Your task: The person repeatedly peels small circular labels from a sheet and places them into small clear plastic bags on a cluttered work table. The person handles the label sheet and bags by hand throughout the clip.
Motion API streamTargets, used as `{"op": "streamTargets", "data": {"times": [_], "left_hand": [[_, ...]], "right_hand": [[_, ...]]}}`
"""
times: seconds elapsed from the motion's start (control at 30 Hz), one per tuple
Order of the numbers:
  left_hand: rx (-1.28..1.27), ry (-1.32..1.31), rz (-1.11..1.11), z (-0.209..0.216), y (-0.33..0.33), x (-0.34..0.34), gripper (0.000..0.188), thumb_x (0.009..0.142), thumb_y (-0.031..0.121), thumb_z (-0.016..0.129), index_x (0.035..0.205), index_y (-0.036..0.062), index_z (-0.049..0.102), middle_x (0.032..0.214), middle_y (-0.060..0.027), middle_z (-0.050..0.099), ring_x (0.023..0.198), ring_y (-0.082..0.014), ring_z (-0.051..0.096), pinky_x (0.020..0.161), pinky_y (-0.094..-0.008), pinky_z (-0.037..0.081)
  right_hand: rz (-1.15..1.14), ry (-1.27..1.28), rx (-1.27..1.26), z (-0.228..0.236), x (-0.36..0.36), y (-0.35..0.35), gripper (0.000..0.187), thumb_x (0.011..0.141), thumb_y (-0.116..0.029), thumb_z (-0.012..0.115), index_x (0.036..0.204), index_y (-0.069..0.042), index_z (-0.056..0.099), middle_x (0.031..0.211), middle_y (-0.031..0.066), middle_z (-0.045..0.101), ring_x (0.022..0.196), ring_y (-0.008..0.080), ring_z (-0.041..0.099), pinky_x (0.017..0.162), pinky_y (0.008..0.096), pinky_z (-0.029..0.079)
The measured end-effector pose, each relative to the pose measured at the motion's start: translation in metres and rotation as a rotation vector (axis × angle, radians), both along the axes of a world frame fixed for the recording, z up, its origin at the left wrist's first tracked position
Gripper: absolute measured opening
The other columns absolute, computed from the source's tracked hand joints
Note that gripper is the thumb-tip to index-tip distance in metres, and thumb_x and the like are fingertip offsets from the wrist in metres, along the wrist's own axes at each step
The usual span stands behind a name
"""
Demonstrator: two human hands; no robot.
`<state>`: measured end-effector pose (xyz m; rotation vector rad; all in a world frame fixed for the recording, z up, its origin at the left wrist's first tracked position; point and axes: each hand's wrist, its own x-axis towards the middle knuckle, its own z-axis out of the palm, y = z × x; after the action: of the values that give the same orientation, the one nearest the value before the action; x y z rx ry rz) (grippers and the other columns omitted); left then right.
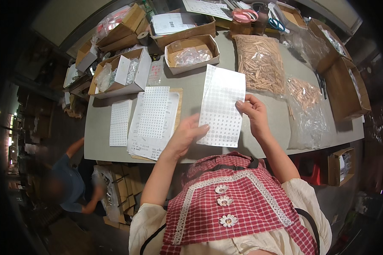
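Note:
Both hands hold white sticker sheets (225, 95) upright above the near part of the table, at least two of them overlapping. Rows of small round labels cover the lower part; the upper end looks blank. My right hand (254, 112) pinches the right edge between thumb and fingers. At the lower left edge, my left hand (187, 134) has its thumb on the front, the fingers partly behind the sheets. To the left, another label sheet (154, 110) rests on handwritten papers (145, 146) over a board. Beside it lies a stack of similar sheets (120, 123).
Behind the sheets stand an open carton of small clear bags (191, 55) and a white box of hardware bags (119, 72). A large bag of wooden dowels (259, 63) and a smaller dowel bag (306, 106) lie right. Cardboard boxes (342, 89) line the right edge. Another person (72, 182) is lower left.

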<state>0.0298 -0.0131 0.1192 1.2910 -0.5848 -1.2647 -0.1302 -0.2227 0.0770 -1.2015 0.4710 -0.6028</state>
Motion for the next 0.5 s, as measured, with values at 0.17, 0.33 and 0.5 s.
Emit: {"op": "streamTargets", "data": {"times": [0.17, 0.33, 0.5], "left_hand": [[-0.039, 0.068, 0.009, 0.005, 0.005, -0.016, 0.045, 0.098, 0.015, 0.066, 0.135, -0.0085, 0.058, 0.125, -0.0139, 0.07, 0.111, -0.0177, 0.067, 0.102, -0.0321, 0.05], [-0.03, -0.005, 0.076, 0.016, 0.004, -0.022, 0.042, 0.1, 0.016, 0.064, 0.133, -0.0091, 0.06, 0.124, -0.0133, 0.071, 0.111, -0.0166, 0.067, 0.1, -0.0316, 0.05], [-0.02, -0.031, 0.008, 0.026, 0.007, -0.022, 0.04, 0.101, 0.018, 0.063, 0.131, -0.0075, 0.061, 0.121, -0.0109, 0.071, 0.108, -0.0145, 0.066, 0.098, -0.0304, 0.051]], "right_hand": [[-0.058, 0.005, 0.026, -0.003, 0.0, -0.003, 0.03, 0.098, -0.017, 0.071, 0.119, 0.003, 0.064, 0.089, 0.0004, 0.072, 0.082, 0.0053, 0.061, 0.081, 0.024, 0.045], [-0.304, 0.136, -0.679, -0.004, 0.001, -0.009, 0.055, 0.098, -0.024, 0.071, 0.143, 0.002, 0.052, 0.128, 0.0145, 0.068, 0.118, 0.0223, 0.064, 0.102, 0.036, 0.047], [0.244, -0.045, -1.176, 0.066, -0.011, 0.02, 0.071, 0.092, -0.039, 0.074, 0.148, -0.002, 0.049, 0.147, 0.0184, 0.056, 0.133, 0.0378, 0.054, 0.116, 0.0481, 0.038]]}}
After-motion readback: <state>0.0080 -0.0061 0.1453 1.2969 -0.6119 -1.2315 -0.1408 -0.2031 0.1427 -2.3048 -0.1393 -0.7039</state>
